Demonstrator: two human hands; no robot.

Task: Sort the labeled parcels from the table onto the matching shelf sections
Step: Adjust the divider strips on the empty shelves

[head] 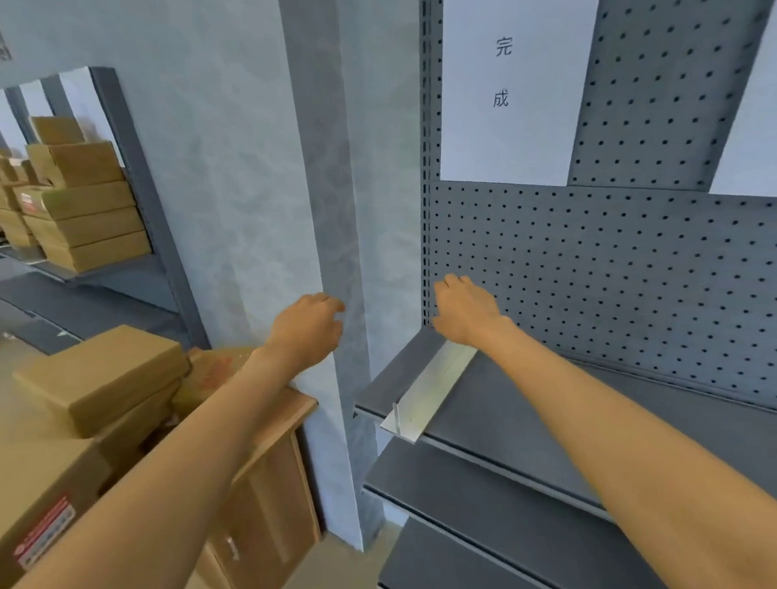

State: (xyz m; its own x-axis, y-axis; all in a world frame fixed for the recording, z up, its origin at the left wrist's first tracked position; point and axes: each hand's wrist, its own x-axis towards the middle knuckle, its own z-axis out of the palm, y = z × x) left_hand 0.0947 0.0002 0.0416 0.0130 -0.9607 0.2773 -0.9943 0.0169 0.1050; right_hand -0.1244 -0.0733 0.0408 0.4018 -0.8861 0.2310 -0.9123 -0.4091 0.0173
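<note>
Both of my arms reach forward with nothing in the hands. My left hand [308, 329] hangs in the air in front of the wall column, fingers loosely curled. My right hand [463, 309] hovers over the left end of a grey metal shelf [500, 406], fingers loosely bent near the pegboard back. A white paper sign [514, 74] with printed characters is fixed to the pegboard above this shelf. Brown cardboard parcels [102, 374] lie stacked on the wooden table [270, 477] at the lower left, some with red-printed labels.
A metal divider [430, 388] stands on the shelf's left end under my right wrist. More grey shelf boards [485, 517] sit below. A second shelf unit [95, 273] at the far left carries several stacked cardboard boxes. A grey wall column [322, 161] separates table and shelf.
</note>
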